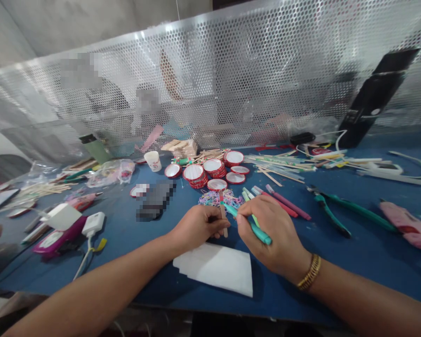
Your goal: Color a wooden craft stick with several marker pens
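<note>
My left hand (196,226) pinches a thin wooden craft stick (224,220) and holds it upright above the blue table (337,252). A teal marker (256,228) is gripped in my right hand (270,234), its tip against the stick's upper part. A gold bangle sits on my right wrist. Just beyond the hands lie a pile of coloured rubber bands (217,199) and several more markers (284,203). A folded white paper (217,267) lies below the hands near the table's front edge.
Red-rimmed bottle caps (210,171) are stacked at mid-table with loose wooden sticks (287,164) behind. Green-handled pliers (340,210) and a pink glue gun (410,227) lie at right. A white charger (93,223) and pink device lie at left. A perforated metal screen (231,79) closes the back.
</note>
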### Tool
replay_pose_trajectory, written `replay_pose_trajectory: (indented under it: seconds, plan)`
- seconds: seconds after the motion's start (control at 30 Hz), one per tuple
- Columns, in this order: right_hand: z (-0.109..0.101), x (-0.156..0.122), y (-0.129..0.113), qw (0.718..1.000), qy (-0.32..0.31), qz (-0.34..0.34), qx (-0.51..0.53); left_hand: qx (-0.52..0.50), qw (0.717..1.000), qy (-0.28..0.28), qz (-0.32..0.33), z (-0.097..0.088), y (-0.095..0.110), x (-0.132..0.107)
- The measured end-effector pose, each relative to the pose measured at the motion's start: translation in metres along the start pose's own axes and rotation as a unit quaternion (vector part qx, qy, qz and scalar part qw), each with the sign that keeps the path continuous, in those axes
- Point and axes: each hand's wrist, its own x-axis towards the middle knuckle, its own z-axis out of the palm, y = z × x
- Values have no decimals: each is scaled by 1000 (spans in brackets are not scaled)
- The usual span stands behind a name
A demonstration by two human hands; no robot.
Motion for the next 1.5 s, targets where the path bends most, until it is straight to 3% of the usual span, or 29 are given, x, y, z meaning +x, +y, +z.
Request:
replay_pose_trajectory:
  seconds: [0.77,1.1,1.5]
  plan:
    - [-2,0,2,999,-8,27,-26,5,1000,7,-7,0,-1,1]
    - [0,-1,-1,1000,-8,-8,8,-6,1000,-7,8,0,0,-1]
    - [1,-1,1,1000,-20,1,-4,-20,1000,-7,6,0,-1,0]
